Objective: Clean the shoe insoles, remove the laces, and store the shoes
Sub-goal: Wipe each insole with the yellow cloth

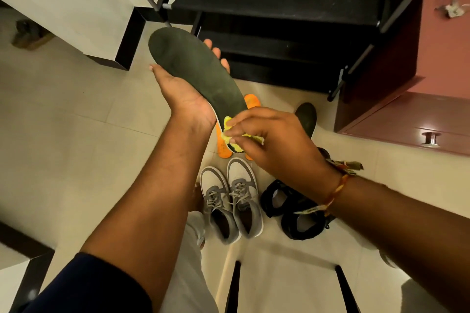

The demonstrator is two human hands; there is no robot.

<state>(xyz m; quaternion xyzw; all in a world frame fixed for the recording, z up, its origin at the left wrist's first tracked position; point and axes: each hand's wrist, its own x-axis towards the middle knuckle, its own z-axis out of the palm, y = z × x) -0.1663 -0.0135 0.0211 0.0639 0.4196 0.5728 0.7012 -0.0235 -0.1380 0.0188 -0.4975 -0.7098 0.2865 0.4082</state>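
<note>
Your left hand (pixel 183 94) grips the dark insole (pixel 198 71) from beneath, bracing it; your right hand (pixel 274 140) pinches a yellow cloth (pixel 229 134) against its heel end to wipe.

You had one view: the wide-angle head cam, pitched steeply down and a bit forward from your own head. Both forearms filled the lower half. Your left hand (pixel 183 94) gripping the insole (pixel 195 68) and right hand (pixel 274 142) pinching the yellow cloth (pixel 227 122) sat mid-frame, close under the lens. Tiled floor (pixel 76 122) and grey shoes (pixel 231 201) lay well below them; black rack (pixel 279 2) ran across the top. Straight lines splayed toward the edges.
</note>
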